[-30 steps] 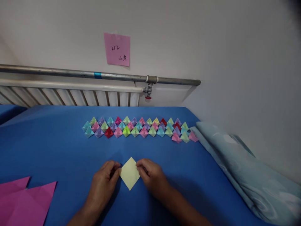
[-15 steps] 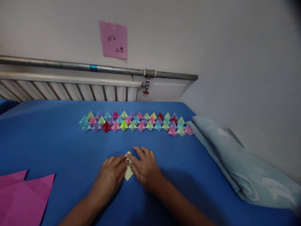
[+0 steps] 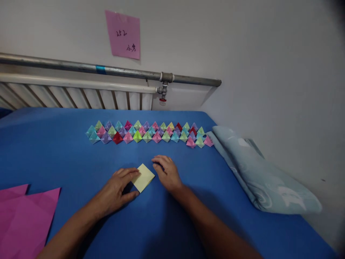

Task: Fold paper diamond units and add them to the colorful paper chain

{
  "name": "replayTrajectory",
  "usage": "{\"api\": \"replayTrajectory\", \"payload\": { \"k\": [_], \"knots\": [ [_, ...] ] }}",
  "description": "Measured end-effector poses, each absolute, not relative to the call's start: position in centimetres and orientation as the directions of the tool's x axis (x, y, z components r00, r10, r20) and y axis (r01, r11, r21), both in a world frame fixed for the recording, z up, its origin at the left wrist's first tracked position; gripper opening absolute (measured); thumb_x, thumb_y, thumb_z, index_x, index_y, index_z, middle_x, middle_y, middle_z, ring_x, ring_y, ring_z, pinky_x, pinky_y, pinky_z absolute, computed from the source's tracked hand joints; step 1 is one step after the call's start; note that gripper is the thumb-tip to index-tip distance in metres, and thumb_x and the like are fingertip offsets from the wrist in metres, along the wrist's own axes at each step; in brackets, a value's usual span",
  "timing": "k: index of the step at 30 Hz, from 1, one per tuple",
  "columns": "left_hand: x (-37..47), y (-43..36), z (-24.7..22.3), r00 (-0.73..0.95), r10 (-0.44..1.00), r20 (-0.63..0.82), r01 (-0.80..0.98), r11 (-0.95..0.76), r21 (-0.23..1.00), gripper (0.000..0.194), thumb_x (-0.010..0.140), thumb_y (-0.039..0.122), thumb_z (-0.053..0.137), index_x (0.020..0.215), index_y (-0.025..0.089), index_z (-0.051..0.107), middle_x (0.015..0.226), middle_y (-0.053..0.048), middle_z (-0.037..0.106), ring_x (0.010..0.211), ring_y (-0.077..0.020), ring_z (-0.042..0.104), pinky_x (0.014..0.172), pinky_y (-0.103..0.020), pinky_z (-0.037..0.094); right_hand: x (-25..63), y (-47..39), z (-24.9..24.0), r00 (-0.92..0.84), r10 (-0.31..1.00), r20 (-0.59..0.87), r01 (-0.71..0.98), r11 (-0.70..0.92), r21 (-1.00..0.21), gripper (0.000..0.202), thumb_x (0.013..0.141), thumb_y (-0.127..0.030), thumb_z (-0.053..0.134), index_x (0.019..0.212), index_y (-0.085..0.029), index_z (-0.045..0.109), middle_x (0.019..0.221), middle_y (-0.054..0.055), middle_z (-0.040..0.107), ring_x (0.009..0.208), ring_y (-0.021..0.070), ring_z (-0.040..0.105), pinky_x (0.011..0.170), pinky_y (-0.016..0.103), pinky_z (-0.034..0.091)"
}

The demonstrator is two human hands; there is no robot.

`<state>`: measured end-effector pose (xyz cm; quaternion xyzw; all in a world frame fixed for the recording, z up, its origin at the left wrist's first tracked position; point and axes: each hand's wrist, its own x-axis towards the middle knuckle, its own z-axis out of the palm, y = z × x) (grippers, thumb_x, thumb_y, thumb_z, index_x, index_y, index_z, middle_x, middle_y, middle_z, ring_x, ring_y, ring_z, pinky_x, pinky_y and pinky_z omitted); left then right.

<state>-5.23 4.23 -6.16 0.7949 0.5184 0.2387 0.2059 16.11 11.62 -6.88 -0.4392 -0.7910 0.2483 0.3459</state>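
A pale yellow folded paper square [image 3: 145, 178] lies on the blue surface, turned with one corner away from me. My left hand [image 3: 118, 187] holds it at its left side, with fingers over the left corner and the thumb by the near corner. Just right of the paper is my right hand [image 3: 167, 172], apart from it, fingers curved and thumb spread, holding nothing. Beyond both hands, several small folded paper pieces [image 3: 137, 136] in pink, green, blue, purple and red stand in rows.
Large magenta paper sheets [image 3: 27, 219] lie at the near left. A bunched pale blue patterned cloth [image 3: 258, 180] covers the right edge of the blue tabletop [image 3: 67, 162]. Behind run a metal pipe [image 3: 129, 73] and a white radiator [image 3: 78, 97]; a pink note [image 3: 124, 36] hangs on the wall.
The yellow paper went from a narrow diamond to a wider square. My right hand has lifted away from it to the right; my left has spread at its left side. The view shifted slightly.
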Motion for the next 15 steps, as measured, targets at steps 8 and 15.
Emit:
{"api": "replayTrajectory", "payload": {
  "k": [8, 15],
  "knots": [
    [-5.9, 4.8, -6.1, 0.374, 0.916, 0.144, 0.719, -0.384, 0.58, 0.038, 0.086, 0.033, 0.058, 0.122, 0.022, 0.061, 0.123, -0.009, 0.065, 0.113, -0.0247, 0.061, 0.097, -0.04, 0.05, 17.5, 10.3, -6.2, -0.523, 0.749, 0.407, 0.316, 0.613, -0.724, 0.023, 0.075, -0.007, 0.059, 0.091, -0.022, 0.068, 0.103, 0.005, 0.07, 0.101, 0.019, 0.062, 0.092, 0.035, 0.044],
    [-6.1, 4.7, -6.2, 0.364, 0.918, 0.157, 0.698, -0.381, 0.606, 0.037, 0.087, 0.032, 0.058, 0.123, 0.022, 0.059, 0.121, -0.009, 0.065, 0.113, -0.0231, 0.061, 0.097, -0.04, 0.051, 17.4, 9.4, -5.5, -0.645, 0.698, 0.312, 0.42, 0.665, -0.618, 0.025, 0.075, -0.008, 0.066, 0.098, -0.018, 0.067, 0.108, 0.006, 0.07, 0.099, 0.0213, 0.059, 0.089, 0.037, 0.04]
  ]
}}
